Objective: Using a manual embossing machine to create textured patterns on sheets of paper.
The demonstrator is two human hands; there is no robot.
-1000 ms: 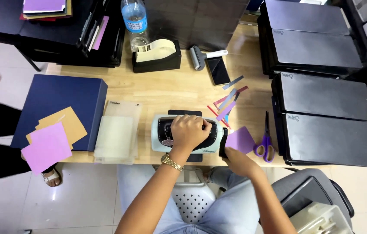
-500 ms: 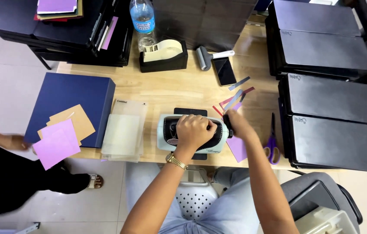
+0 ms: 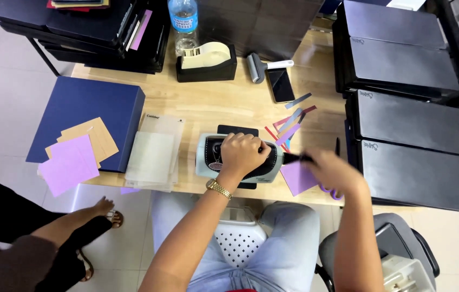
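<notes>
My left hand (image 3: 243,153) lies clenched over the top of a small grey and black crank machine (image 3: 208,158) at the table's front edge. A gold watch sits on that wrist. My right hand (image 3: 329,170) is blurred at the machine's right side, closed around its black crank handle (image 3: 294,158). A purple paper piece (image 3: 297,179) lies on the table just below the handle. Thin coloured paper strips (image 3: 292,121) are scattered behind the machine.
Clear plastic plates (image 3: 156,154), a blue box (image 3: 86,105) with purple (image 3: 70,165) and tan (image 3: 99,135) sheets lie left. Tape dispenser (image 3: 206,60), water bottle (image 3: 184,21), roller (image 3: 256,66) and phone (image 3: 281,85) stand behind. Black drawer units (image 3: 408,124) fill the right. Another person's foot (image 3: 102,208) is at lower left.
My right hand has swung from the paper strips outward to the right with the crank handle. My left hand stays on the machine. The other person's leg has moved in at lower left.
</notes>
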